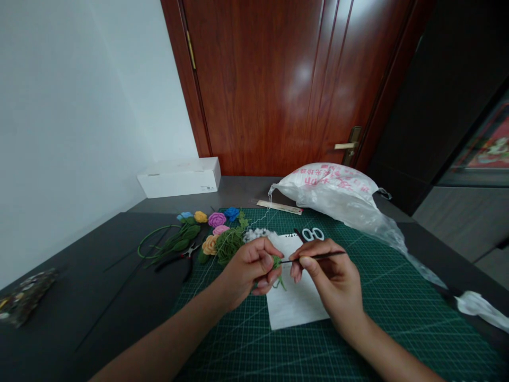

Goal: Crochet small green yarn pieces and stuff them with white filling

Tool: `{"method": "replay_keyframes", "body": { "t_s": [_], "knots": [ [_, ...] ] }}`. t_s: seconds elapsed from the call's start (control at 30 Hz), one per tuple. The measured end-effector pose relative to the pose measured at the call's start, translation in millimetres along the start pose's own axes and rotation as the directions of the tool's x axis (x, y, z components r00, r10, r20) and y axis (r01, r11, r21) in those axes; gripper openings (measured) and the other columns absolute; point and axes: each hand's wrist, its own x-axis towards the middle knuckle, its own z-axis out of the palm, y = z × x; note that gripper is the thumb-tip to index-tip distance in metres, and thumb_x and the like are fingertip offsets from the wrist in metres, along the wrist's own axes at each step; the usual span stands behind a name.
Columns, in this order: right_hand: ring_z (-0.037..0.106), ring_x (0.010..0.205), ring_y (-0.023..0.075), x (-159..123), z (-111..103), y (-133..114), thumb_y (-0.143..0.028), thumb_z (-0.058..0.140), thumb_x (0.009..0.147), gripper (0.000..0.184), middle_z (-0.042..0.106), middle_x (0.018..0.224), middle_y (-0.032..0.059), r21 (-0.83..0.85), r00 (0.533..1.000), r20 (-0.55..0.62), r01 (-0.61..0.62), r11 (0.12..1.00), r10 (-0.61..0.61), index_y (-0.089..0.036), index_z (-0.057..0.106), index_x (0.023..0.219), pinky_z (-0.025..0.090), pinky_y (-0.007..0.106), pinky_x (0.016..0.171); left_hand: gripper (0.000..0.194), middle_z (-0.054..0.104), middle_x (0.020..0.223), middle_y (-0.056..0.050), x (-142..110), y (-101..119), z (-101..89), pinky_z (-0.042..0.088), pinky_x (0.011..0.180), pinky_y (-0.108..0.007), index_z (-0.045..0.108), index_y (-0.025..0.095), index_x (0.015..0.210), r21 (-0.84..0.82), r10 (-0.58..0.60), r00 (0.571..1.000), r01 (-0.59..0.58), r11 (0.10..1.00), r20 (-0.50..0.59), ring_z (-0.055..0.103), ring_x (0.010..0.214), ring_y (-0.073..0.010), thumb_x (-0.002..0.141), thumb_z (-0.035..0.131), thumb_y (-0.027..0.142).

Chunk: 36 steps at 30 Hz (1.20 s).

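Green crocheted leaf [276, 261], small and trailing a short green tail, is pinched in the person's left hand [250, 267], whose fingers curl closed around it with the thumb on top. The right hand [326, 270] is nearly closed too, holding a slim black crochet hook [318, 257] between thumb and forefinger, its tip touching the leaf.

Beneath both hands lies a white sheet of paper [294, 286] on a green gridded cutting mat [382, 313]. White-handled scissors [312, 234] rest at the paper's far edge, just beside a tuft of white yarn [255, 234]. A pale ruler [279, 207] lies along the mat's far edge, and a crumpled white plastic bag [328, 188] with pink printing sprawls across the mat's far right corner.

Left of the hands, crocheted roses in purple [217, 219], blue [231, 214], pink [220, 229], yellow [201, 216] and peach [210, 244] cluster among green leaves, near black-handled pliers [183, 253] and a loop of green wire [157, 241] on a dark desk [95, 276]. A white cardboard box [178, 178] sits against the wall, beyond the desk's far end, near a glossy reddish-brown wooden door [254, 79].
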Motion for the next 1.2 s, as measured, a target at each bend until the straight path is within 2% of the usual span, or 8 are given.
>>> {"method": "replay_keyframes", "body": {
  "t_s": [0.13, 0.3, 0.37, 0.53, 0.63, 0.77, 0.9, 1.2],
  "knots": [
    [0.07, 0.059, 0.0137, 0, 1, 1, -0.014, 0.066, 0.096, 0.009, 0.072, 0.079, 0.0012, -0.003, 0.999, 0.035, 0.008, 1.0, -0.008, -0.021, 0.069, 0.091, 0.059, 0.027, 0.055, 0.032, 0.055, 0.059, 0.005, -1, -1, 1.7, 0.025, 0.036, -0.012, 0.06, 0.018, 0.097, 0.011, -0.016, 1.0, 0.017, 1.0, -0.017, 0.028, 0.041, -0.0032, 0.087, 0.078, 0.043],
    [0.072, 0.074, 0.0164, -3, 4, 3, -0.008, 0.067, 0.094, 0.015, 0.072, 0.072, 0.0008, -0.154, 0.978, 0.091, 0.199, 0.968, -0.187, -0.022, 0.07, 0.089, 0.06, 0.03, 0.069, 0.033, 0.063, 0.063, 0.001, -2, -5, 3.1, 0.023, 0.036, -0.012, 0.058, 0.018, 0.095, -0.019, -0.037, 0.999, 0.037, 0.999, -0.016, 0.028, 0.04, -0.0022, 0.086, 0.078, 0.042],
    [0.073, 0.078, 0.0172, -5, 4, 4, -0.008, 0.067, 0.094, 0.015, 0.074, 0.076, 0.0019, -0.201, 0.962, 0.139, 0.261, 0.944, -0.237, -0.022, 0.07, 0.09, 0.06, 0.03, 0.071, 0.034, 0.064, 0.065, 0.0, -3, -7, 4.7, 0.022, 0.036, -0.012, 0.057, 0.018, 0.093, -0.031, -0.042, 0.999, 0.041, 0.999, -0.012, 0.028, 0.039, -0.0017, 0.086, 0.079, 0.042],
    [0.075, 0.082, 0.019, -1, -3, 7, -0.012, 0.066, 0.095, 0.011, 0.076, 0.087, 0.005, -0.261, 0.922, 0.252, 0.357, 0.897, -0.294, -0.022, 0.069, 0.094, 0.062, 0.032, 0.071, 0.034, 0.053, 0.056, 0.006, -2, -5, 8.6, 0.02, 0.036, -0.012, 0.056, 0.018, 0.093, -0.05, -0.07, 0.997, 0.069, 0.996, -0.017, 0.025, 0.039, -0.0019, 0.085, 0.079, 0.043],
    [0.074, 0.078, 0.0179, 3, -7, 5, -0.012, 0.062, 0.097, 0.012, 0.074, 0.085, 0.0041, -0.247, 0.957, 0.146, 0.282, 0.927, -0.252, -0.022, 0.067, 0.095, 0.061, 0.032, 0.071, 0.033, 0.052, 0.057, 0.006, 0, -3, 8.5, 0.022, 0.036, -0.012, 0.056, 0.019, 0.095, -0.079, -0.095, 0.995, 0.092, 0.993, -0.035, 0.025, 0.04, -0.0028, 0.088, 0.076, 0.044],
    [0.071, 0.072, 0.0155, 4, -8, 1, -0.01, 0.058, 0.099, 0.015, 0.073, 0.093, 0.0041, -0.112, 0.981, 0.016, 0.192, 0.975, -0.191, -0.023, 0.065, 0.101, 0.06, 0.032, 0.065, 0.03, 0.051, 0.059, 0.006, 1, 1, 5.4, 0.023, 0.036, -0.012, 0.058, 0.017, 0.095, -0.077, -0.08, 0.993, 0.073, 0.994, -0.092, 0.027, 0.042, -0.0038, 0.089, 0.074, 0.042],
    [0.071, 0.068, 0.0155, 3, -5, 0, -0.009, 0.058, 0.098, 0.016, 0.073, 0.093, 0.0046, -0.083, 0.984, 0.003, 0.18, 0.98, -0.18, -0.023, 0.067, 0.099, 0.06, 0.033, 0.062, 0.027, 0.051, 0.061, 0.005, 1, 2, 4.3, 0.024, 0.037, -0.013, 0.059, 0.017, 0.096, -0.071, -0.056, 0.994, 0.049, 0.996, -0.097, 0.028, 0.043, -0.0044, 0.091, 0.072, 0.04],
    [0.076, 0.08, 0.0208, -1, -3, -4, -0.005, 0.066, 0.091, 0.019, 0.078, 0.084, 0.0054, -0.299, 0.944, 0.061, 0.326, 0.897, -0.323, -0.022, 0.073, 0.096, 0.062, 0.035, 0.071, 0.027, 0.054, 0.064, 0.003, 1, -5, 6.3, 0.029, 0.039, -0.013, 0.057, 0.019, 0.099, -0.095, 0.018, 0.999, -0.022, 0.995, -0.043, 0.037, 0.046, -0.0064, 0.091, 0.074, 0.039]
  ]
}}
